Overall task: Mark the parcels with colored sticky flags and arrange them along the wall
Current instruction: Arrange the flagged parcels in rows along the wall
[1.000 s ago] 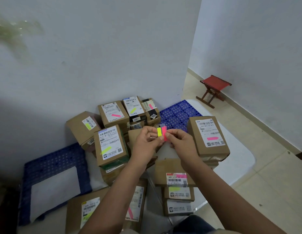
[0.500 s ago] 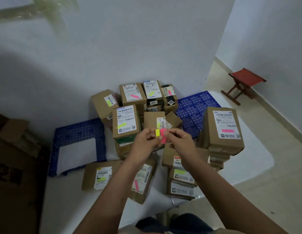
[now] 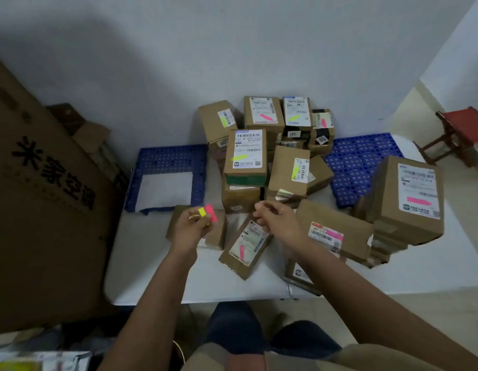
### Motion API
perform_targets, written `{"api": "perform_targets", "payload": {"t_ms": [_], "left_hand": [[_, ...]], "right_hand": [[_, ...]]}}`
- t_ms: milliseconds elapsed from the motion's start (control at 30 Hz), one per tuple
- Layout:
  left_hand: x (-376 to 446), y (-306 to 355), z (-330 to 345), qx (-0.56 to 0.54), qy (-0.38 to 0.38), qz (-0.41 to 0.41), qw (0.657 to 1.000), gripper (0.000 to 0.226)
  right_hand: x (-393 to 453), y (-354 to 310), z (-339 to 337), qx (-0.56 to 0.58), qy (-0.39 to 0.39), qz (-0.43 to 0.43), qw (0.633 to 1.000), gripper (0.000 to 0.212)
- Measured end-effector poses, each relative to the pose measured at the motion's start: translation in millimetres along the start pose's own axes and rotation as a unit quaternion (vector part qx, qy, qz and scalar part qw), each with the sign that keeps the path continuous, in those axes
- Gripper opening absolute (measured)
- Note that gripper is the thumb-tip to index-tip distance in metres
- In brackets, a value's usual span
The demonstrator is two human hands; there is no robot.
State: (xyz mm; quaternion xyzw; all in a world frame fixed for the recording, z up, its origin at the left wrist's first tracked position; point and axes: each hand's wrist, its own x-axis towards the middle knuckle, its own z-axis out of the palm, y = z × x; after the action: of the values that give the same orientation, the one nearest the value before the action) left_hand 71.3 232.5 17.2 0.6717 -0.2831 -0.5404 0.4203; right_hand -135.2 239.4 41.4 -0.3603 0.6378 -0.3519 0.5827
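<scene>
1. Head view, hands: the left hand [image 3: 190, 228] is raised over the white sheet [image 3: 157, 269], its fingers curled round a small pad of sticky flags [image 3: 207, 213], 1 yellow strip and 1 pink strip standing up above the fingertips. The right hand [image 3: 279, 220] hangs just to the right of it, apart from the pad, with the fingers loosely bent and the thumb close to the forefinger; motion blur hides whether a flag is pinched there, so I cannot tell.

2. Head view, parcels: a heap of brown parcels [image 3: 259, 162] lies on the sheet against the wall [image 3: 232, 49]. The upright parcel in the middle [image 3: 245, 156] bears a yellow flag on its white label, and the 1 just right of it [image 3: 288, 171] also shows yellow. A flat parcel [image 3: 246, 249] below the right hand carries a pink flag. A stack at the right [image 3: 409, 199] has a pink flag on its top label. Another parcel [image 3: 334, 231] lies beside the right forearm with a pink flag.

3. Head view, surroundings: 2 blue perforated mats [image 3: 165, 167] lie under the sheet at either side of the heap. A big cardboard box [image 3: 45, 196] with black printed characters stands at the left. A red stool [image 3: 462, 135] stands at the far right.
</scene>
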Motion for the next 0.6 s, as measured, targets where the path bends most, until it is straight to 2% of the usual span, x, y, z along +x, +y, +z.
{"api": "perform_targets", "payload": {"t_ms": [67,167,233,367,500,600], "left_hand": [[12,-13,-30,-0.02,0.061,-0.01,0.998,0.008],[38,-42,-75,-0.002,0.142,-0.051,0.989,0.014],[58,-63,-99,0.022,0.161,-0.087,0.983,0.02],[90,-96,-132,0.057,0.148,-0.156,0.975,0.025],[120,-119,-153,0.093,0.117,-0.208,0.967,0.008],[141,-139,-167,0.137,0.096,-0.223,0.96,0.027]], "right_hand": [[5,-1,12,-0.032,-0.023,0.01,0.999,0.018],[18,2,37,-0.052,-0.046,0.029,0.997,0.012],[30,8,57,-0.081,-0.061,0.045,0.994,0.014],[48,18,96,-0.11,-0.073,0.093,0.987,0.016],[64,21,135,-0.107,-0.089,0.145,0.98,0.013],[76,28,151,-0.098,-0.088,0.177,0.975,0.015]]}}
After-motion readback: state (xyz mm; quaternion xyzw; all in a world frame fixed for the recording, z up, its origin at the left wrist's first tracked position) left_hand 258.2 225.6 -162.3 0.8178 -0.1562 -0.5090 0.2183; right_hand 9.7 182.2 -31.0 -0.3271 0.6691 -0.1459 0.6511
